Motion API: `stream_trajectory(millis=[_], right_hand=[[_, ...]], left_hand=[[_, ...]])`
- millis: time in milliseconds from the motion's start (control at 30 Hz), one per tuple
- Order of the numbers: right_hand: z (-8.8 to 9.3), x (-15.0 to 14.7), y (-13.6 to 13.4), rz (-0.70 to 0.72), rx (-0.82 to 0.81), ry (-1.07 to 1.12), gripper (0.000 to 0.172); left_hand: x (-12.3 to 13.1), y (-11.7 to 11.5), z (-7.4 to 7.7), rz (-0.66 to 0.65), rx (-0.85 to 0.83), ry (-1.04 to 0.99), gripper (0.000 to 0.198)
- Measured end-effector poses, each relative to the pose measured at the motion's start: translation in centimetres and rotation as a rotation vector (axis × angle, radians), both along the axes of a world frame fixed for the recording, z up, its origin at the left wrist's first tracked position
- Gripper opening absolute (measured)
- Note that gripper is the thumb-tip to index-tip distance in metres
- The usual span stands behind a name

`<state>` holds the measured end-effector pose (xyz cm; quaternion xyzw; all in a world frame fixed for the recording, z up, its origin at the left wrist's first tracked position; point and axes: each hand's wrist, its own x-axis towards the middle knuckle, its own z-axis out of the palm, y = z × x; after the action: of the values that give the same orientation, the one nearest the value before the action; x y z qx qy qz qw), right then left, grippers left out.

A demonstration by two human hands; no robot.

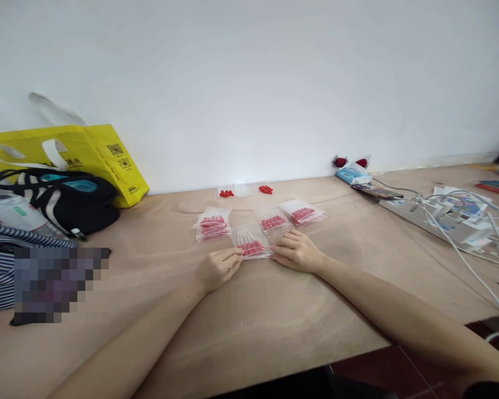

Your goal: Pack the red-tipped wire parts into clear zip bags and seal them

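- The nearest clear bag (244, 234), with a row of red pieces (251, 247) inside, lies on the bench (249, 310) between two hands.
- The left hand (221, 270) has its grip closed on the lower left corner of this bag.
- The right hand (298, 252) is at the lower right corner, fingers bent; whether its grip holds the bag, one cannot tell.
- Just behind are the left stack (213, 223), the middle bag (271, 219) and the right stack (303, 213).

Wooden table (241, 321) is carrying small clear bags (250, 234) of red pieces (250, 247) | left: yellow bag (122, 169), black bag (83, 205) are sitting | right: power strip (405, 211), cables (480, 278) are lying
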<state>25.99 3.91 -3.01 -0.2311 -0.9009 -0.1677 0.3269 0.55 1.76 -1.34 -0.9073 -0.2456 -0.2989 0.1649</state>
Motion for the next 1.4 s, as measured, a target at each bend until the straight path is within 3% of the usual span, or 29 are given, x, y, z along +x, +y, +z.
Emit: stream_trajectory(millis=[300, 433, 633, 800, 1033, 1267, 1400], right_hand=[[0.1, -0.7, 0.7, 0.058, 0.163, -0.143, 0.027], [0.2, -0.4, 0.7, 0.066, 0.200, -0.177, 0.027], [0.0, -0.2, 0.7, 0.098, 0.134, -0.109, 0.022], [0.3, -0.8, 0.0, 0.058, -0.041, 0.083, 0.018], [0.1, -1.0, 0.3, 0.055, -0.240, 0.108, 0.011], [-0.4, -1.3, 1.4, -0.006, -0.187, 0.120, 0.011], [-0.1, -2.0, 1.3, 0.004, -0.150, 0.097, 0.011]], left_hand=[[-0.7, 0.7, -0.3, -0.055, 0.048, 0.036, 0.023], [-1.0, 1.0, -0.6, -0.048, -0.004, 0.055, 0.026], [-1.0, 1.0, -0.5, -0.022, -0.007, 0.071, 0.024], [-0.9, 0.9, -0.1, -0.005, 0.037, 0.069, 0.025], [-0.7, 1.1, 0.0, -0.017, -0.006, -0.016, 0.020], [-0.5, 1.1, 0.1, -0.026, 0.003, -0.072, 0.012], [0.0, 0.7, 0.5, -0.116, 0.086, -0.028, 0.013]])
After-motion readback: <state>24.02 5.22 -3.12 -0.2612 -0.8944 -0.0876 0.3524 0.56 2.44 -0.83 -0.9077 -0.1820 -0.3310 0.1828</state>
